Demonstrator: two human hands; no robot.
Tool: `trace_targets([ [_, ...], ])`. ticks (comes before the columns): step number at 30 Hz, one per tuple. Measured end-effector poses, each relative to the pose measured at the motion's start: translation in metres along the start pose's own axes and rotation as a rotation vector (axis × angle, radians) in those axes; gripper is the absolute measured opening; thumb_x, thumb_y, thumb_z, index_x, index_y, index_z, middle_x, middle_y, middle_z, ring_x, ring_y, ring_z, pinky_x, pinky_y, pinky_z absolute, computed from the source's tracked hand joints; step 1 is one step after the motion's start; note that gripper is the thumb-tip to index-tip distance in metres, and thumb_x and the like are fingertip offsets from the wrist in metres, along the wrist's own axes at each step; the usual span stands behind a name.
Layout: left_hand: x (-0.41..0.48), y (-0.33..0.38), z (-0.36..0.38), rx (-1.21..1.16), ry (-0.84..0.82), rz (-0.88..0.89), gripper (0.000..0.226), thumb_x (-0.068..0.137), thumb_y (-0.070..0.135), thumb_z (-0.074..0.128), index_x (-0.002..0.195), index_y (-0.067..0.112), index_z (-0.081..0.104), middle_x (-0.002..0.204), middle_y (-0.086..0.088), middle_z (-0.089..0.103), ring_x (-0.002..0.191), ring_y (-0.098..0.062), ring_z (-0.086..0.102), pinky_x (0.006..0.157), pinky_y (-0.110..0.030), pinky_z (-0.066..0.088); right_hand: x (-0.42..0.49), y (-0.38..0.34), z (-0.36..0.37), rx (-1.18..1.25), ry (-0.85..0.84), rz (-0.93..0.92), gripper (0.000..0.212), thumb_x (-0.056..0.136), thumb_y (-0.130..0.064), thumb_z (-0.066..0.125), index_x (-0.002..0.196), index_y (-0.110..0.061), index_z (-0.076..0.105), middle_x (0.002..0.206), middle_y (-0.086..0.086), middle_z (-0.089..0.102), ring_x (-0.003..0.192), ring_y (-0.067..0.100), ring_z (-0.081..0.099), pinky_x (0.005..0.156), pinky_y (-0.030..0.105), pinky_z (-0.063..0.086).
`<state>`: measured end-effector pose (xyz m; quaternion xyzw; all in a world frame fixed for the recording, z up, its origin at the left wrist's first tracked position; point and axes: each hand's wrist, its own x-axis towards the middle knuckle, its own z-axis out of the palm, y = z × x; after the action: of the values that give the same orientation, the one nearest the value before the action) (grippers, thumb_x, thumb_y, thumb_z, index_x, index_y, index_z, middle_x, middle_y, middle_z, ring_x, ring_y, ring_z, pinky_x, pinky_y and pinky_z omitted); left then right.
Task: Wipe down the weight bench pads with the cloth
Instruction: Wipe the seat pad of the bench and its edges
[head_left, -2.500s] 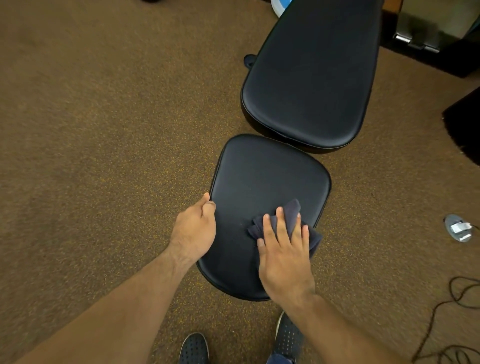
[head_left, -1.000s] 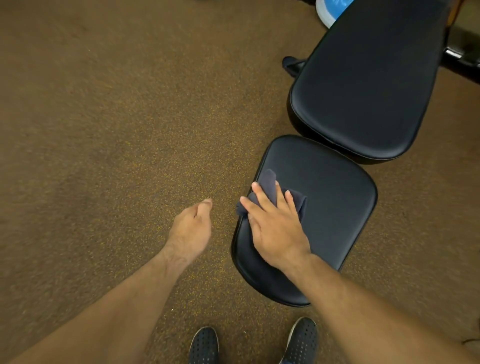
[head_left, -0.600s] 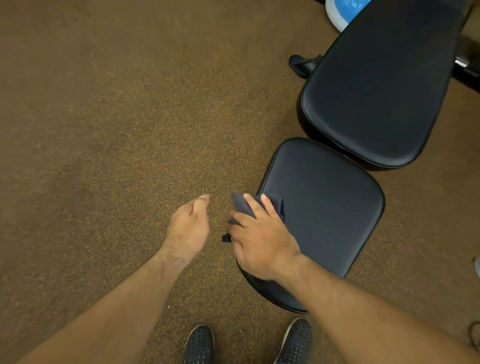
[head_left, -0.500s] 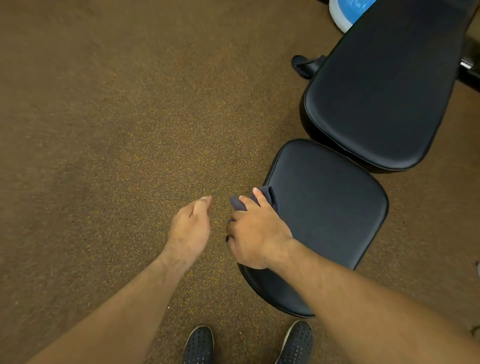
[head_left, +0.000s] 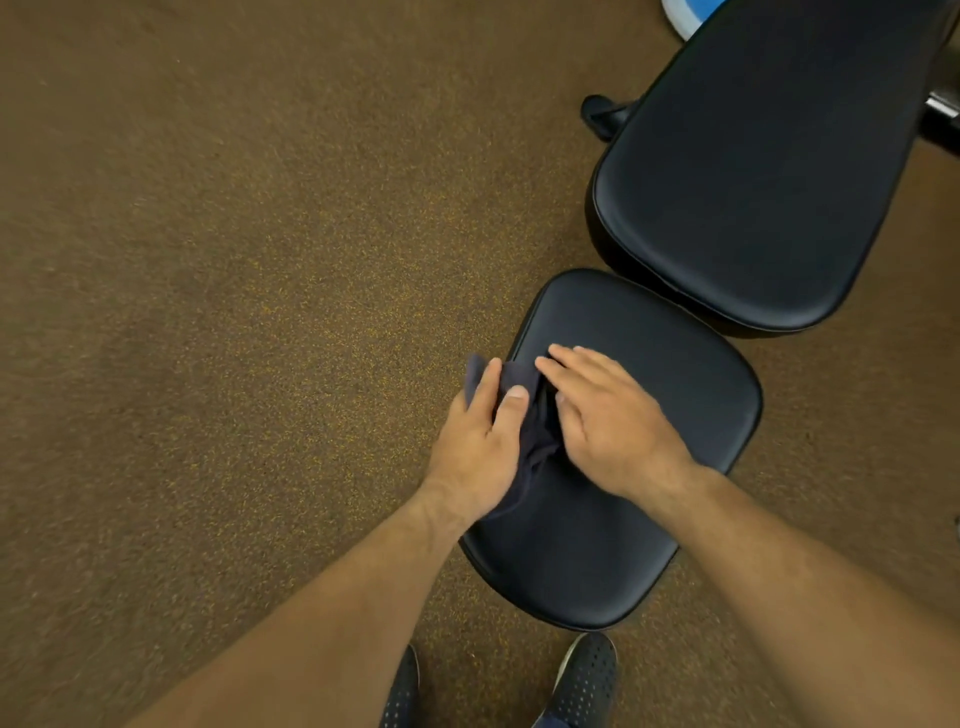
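The dark cloth (head_left: 537, 441) lies bunched over the left edge of the seat pad (head_left: 665, 415), between the two hands. The left hand (head_left: 480, 447) curls its fingers round it, while the right hand (head_left: 608, 426) lies flat, fingers straight, touching its fold. Just beyond is the back pad (head_left: 753, 166). Brown carpet (head_left: 234, 260) lies all around, and dark shoes (head_left: 587, 675) show below.

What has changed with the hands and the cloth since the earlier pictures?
The right hand slid the cloth leftward to the left edge of the seat pad. The left hand let go of that edge and now pinches the cloth. The back pad stayed as it was.
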<state>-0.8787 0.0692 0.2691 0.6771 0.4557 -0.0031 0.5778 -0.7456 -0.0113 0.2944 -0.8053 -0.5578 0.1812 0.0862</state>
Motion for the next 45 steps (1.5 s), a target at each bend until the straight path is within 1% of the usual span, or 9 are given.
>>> trace_targets([
  [4,0.012,-0.011,0.003,0.167,0.088,0.093,0.068,0.093,0.056,0.049,0.151,0.028,0.030,0.150,0.000,0.042,0.135,-0.020,0.040,0.112,-0.035,0.033,0.003,0.009,-0.003,0.010,-0.015,0.024,0.046,0.102,-0.012,0.035,0.148,-0.019,0.039,0.156,-0.003,0.033,0.146,0.012,0.020,0.111,0.013,-0.001],
  [8,0.024,-0.016,0.000,0.032,0.115,0.008,0.043,0.096,0.052,0.045,0.127,0.027,0.060,0.117,0.003,0.067,0.111,-0.021,0.060,0.099,-0.036,0.046,0.002,0.007,0.001,-0.016,-0.073,0.040,0.047,0.104,-0.016,0.032,0.150,-0.021,0.035,0.160,-0.004,0.024,0.148,0.012,0.012,0.116,0.019,0.001],
  [11,0.006,-0.029,0.002,-0.098,0.159,-0.078,0.043,0.095,0.056,0.042,0.117,0.027,0.065,0.103,0.007,0.069,0.100,-0.018,0.063,0.095,-0.041,0.049,0.001,0.004,0.001,-0.017,-0.120,0.059,0.047,0.105,-0.020,0.029,0.151,-0.022,0.031,0.162,-0.005,0.018,0.149,0.011,0.006,0.119,0.024,0.000],
  [16,-0.026,-0.037,0.003,-0.102,0.224,-0.186,0.046,0.098,0.053,0.039,0.116,0.021,0.067,0.102,0.003,0.068,0.098,-0.020,0.063,0.095,-0.040,0.049,0.000,-0.001,0.003,-0.017,-0.136,0.092,0.047,0.105,-0.022,0.028,0.152,-0.022,0.030,0.162,-0.004,0.016,0.149,0.014,0.004,0.122,0.034,0.006],
  [22,0.026,-0.011,-0.003,-0.109,0.146,-0.250,0.063,0.091,0.061,0.034,0.115,0.012,0.067,0.110,-0.009,0.068,0.104,-0.031,0.061,0.099,-0.044,0.046,0.002,-0.003,0.003,0.003,-0.145,0.116,0.047,0.105,-0.022,0.027,0.152,-0.025,0.029,0.162,-0.008,0.014,0.149,0.012,0.002,0.121,0.031,0.003],
  [27,0.010,-0.032,0.001,-0.187,0.120,-0.188,0.069,0.081,0.071,0.034,0.115,0.021,0.068,0.105,0.000,0.071,0.101,-0.023,0.064,0.098,-0.044,0.048,-0.001,-0.001,0.005,0.021,-0.132,0.113,0.047,0.105,-0.021,0.028,0.152,-0.024,0.030,0.162,-0.007,0.016,0.149,0.013,0.003,0.121,0.033,0.005],
  [36,-0.049,-0.072,0.025,-0.437,0.263,-0.355,0.068,0.077,0.077,0.041,0.112,0.025,0.067,0.103,0.005,0.072,0.099,-0.020,0.066,0.096,-0.045,0.050,-0.005,-0.001,0.008,-0.001,-0.129,0.101,0.048,0.106,-0.022,0.026,0.153,-0.022,0.025,0.163,-0.004,0.012,0.149,0.015,0.001,0.121,0.033,-0.001],
  [40,-0.009,-0.040,0.008,-0.328,0.235,-0.316,0.058,0.083,0.063,0.043,0.106,0.017,0.070,0.099,-0.002,0.072,0.095,-0.025,0.066,0.095,-0.044,0.051,-0.005,-0.001,0.010,0.008,-0.117,0.091,0.048,0.105,-0.023,0.026,0.153,-0.022,0.026,0.163,-0.005,0.012,0.149,0.014,0.001,0.120,0.033,-0.001],
  [45,-0.012,-0.024,0.016,-0.103,0.315,-0.167,0.049,0.096,0.055,0.039,0.123,0.023,0.063,0.114,-0.002,0.066,0.107,-0.025,0.059,0.099,-0.037,0.043,-0.005,0.001,0.011,0.018,-0.114,0.082,0.047,0.106,-0.023,0.027,0.153,-0.022,0.027,0.163,-0.005,0.014,0.149,0.013,0.001,0.120,0.033,-0.001],
])
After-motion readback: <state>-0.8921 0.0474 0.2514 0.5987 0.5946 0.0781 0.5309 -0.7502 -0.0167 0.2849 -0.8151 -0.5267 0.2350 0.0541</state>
